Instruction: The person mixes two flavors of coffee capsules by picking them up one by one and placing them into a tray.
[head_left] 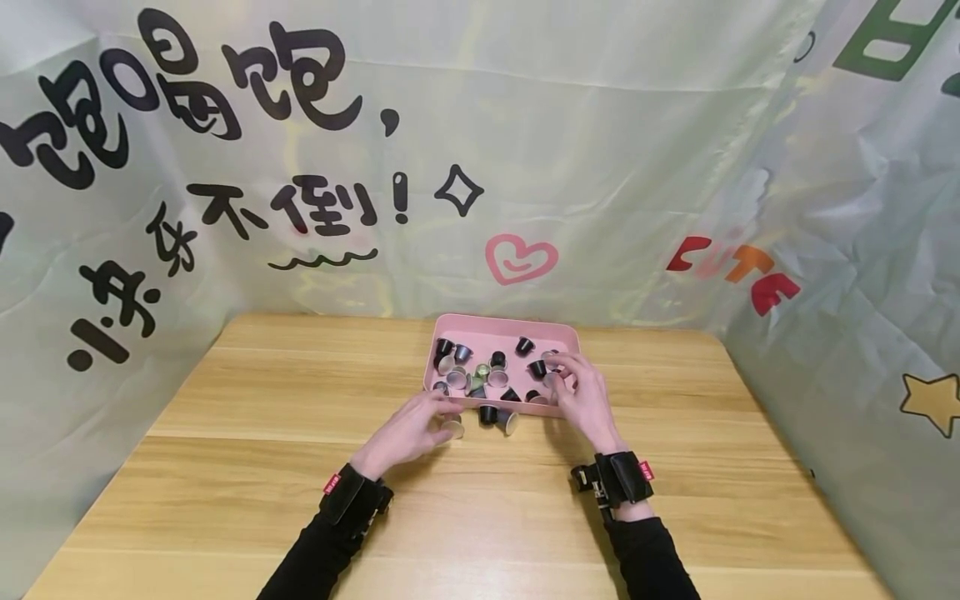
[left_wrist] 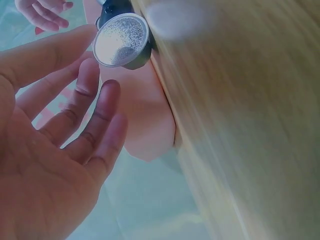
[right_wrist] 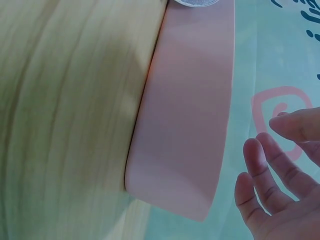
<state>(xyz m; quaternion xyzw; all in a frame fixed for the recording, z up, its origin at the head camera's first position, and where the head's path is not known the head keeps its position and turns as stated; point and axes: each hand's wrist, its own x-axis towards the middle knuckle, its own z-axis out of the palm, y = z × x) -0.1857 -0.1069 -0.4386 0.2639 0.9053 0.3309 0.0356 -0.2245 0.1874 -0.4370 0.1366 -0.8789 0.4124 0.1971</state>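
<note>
A shallow pink tray [head_left: 502, 327] holds several coffee capsules, black, blue-grey, green and silver-lidded. At its front left corner is my left hand [head_left: 408, 429], fingers spread and loosely bent. Beside those fingertips, a silver-lidded capsule [left_wrist: 121, 40] lies outside the tray, overlapped by a fingertip in the left wrist view. Over the tray's right end hovers my right hand [head_left: 585, 400], thumb and fingers loosely bent. The right wrist view shows nothing between its fingertips [right_wrist: 255, 155]. A black capsule [head_left: 487, 415] and a pale-lidded capsule [head_left: 510, 423] lie against the tray's front wall.
The wooden table [head_left: 300, 375] extends to both sides and in front of the tray. Close behind the tray hangs a printed cloth [head_left: 600, 167], which also lines both sides. Black straps with cameras [head_left: 622, 479] sit on both wrists.
</note>
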